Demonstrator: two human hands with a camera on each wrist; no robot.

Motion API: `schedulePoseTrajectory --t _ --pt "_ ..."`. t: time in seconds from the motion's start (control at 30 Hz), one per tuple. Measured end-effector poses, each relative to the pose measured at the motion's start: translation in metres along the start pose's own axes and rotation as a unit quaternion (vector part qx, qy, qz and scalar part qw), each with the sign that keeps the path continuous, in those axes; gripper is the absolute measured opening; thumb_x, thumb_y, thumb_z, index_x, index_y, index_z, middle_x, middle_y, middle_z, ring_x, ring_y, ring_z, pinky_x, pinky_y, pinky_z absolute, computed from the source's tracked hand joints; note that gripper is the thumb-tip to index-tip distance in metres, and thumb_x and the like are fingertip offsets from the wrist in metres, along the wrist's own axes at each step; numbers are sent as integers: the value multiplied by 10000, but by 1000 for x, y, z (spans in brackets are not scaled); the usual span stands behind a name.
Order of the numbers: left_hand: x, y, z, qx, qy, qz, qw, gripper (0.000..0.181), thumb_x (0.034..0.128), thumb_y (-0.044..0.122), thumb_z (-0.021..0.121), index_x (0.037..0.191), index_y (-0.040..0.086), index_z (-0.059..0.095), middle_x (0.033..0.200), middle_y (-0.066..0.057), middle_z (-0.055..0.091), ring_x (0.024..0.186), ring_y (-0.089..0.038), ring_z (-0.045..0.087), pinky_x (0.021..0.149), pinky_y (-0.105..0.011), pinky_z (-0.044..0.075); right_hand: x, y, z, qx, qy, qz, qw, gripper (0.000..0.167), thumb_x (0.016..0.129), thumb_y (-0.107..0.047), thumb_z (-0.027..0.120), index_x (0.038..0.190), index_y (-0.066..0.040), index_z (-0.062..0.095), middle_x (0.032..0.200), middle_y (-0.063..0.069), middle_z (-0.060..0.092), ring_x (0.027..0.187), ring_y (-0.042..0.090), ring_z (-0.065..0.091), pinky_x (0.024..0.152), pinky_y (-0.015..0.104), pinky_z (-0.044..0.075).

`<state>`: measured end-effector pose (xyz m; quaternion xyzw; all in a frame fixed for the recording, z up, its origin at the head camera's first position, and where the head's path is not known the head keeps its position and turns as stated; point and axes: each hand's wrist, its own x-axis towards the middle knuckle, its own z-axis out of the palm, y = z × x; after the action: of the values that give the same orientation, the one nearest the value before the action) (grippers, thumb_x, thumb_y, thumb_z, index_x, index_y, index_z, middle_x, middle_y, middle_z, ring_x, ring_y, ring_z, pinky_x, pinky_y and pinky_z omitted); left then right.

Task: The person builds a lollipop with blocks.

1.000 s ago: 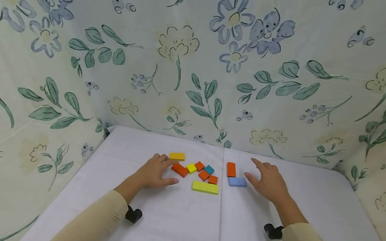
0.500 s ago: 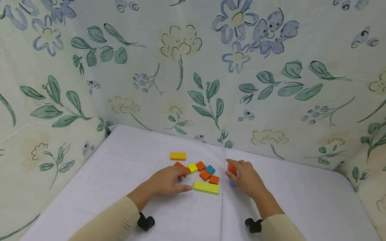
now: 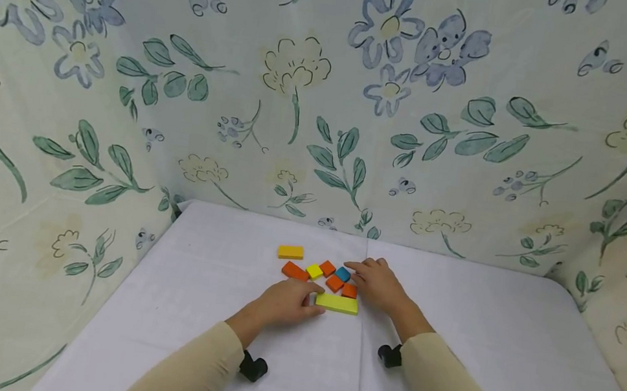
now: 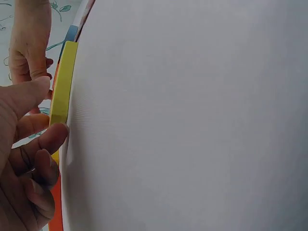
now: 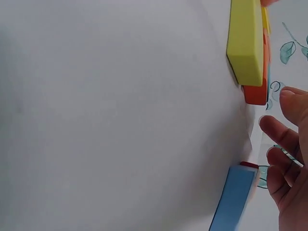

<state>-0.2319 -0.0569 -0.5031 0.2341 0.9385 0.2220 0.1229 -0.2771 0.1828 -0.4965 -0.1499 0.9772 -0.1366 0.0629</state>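
A long yellow-green block (image 3: 337,304) lies flat on the white cloth. My left hand (image 3: 285,303) is at its left end, thumb on the near side and fingertips on the far side; in the left wrist view the fingers bend loosely around that end, without a plain grip. My right hand (image 3: 381,285) hovers over the right side of the block group, fingers loosely bent and holding nothing. Beneath it, a light blue block (image 5: 234,196) shows in the right wrist view, with a sliver of red behind it; the hand hides both in the head view.
Small orange-red (image 3: 335,283), teal (image 3: 342,274) and bright yellow (image 3: 314,271) squares cluster behind the long block. To their left lie an orange-red rectangle (image 3: 295,271) and a yellow-orange rectangle (image 3: 291,252). A floral cloth (image 3: 272,151) hangs behind the table (image 3: 224,250).
My left hand has moved right, from the orange-red rectangle to the long block's left end. The right hand has moved left, covering the blue block and its orange-red neighbour. The visible blocks stay put.
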Motion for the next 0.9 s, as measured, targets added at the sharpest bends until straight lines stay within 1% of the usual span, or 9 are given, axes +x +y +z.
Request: schedulePoseTrajectory --t 0.13,0.23,0.37,0.47,0.57,0.67,0.8,0.9 --pt "1 2 1 76 106 30 9999 428 968 440 682 1328 208 675 732 75 552 657 -87 501 607 -229 410 5 -5 4 -455 -6 -209 9987 393 1052 -256 566 1432 -352 594 1289 67 627 1111 263 486 990 441 511" --pt "2 3 2 151 154 15 9998 391 986 416 664 1314 203 678 745 76 556 668 -89 505 621 -235 423 6 -7 5 -568 -47 -293 9979 390 1051 -245 571 1425 -351 600 1260 54 624 1098 256 484 982 430 511" --pt "2 5 3 194 192 -16 9996 355 1008 396 633 1298 197 683 780 77 585 692 -91 525 649 -245 447 7 -8 4 -303 -102 -78 9995 354 1057 -276 563 1399 -344 624 1225 44 619 1099 261 474 967 430 513" --pt "1 7 4 176 197 -76 9996 321 1013 387 628 1263 198 694 810 79 604 710 -89 535 669 -247 459 7 -8 4 -168 -107 99 9998 340 1055 -297 567 1385 -337 635 1234 57 618 1117 280 473 982 462 500" --pt "0 7 4 114 145 -192 9996 284 1006 391 639 1213 206 698 812 76 603 708 -96 539 665 -249 462 9 -6 6 -186 -116 173 9996 336 1051 -315 573 1380 -331 634 1253 72 619 1127 299 478 1007 485 471" --pt "-1 8 4 116 73 -274 9995 260 999 403 647 1173 216 694 792 75 589 698 -105 540 652 -249 457 11 -4 7 -122 -138 274 9995 330 1046 -338 578 1371 -325 635 1226 71 622 1121 308 472 1013 485 441" --pt "-4 8 4 189 10 -260 9995 248 983 415 668 1127 215 698 773 86 578 695 -99 532 646 -242 450 12 -3 9 61 -153 420 9990 319 1039 -371 585 1348 -315 641 1143 60 610 1109 312 456 998 490 412" --pt "-6 10 4 185 -92 -192 9996 228 963 423 694 1047 211 700 748 97 582 677 -87 529 633 -238 445 13 -1 10 161 -156 527 9984 320 1033 -402 587 1332 -302 640 1105 54 594 1120 313 445 997 497 392"
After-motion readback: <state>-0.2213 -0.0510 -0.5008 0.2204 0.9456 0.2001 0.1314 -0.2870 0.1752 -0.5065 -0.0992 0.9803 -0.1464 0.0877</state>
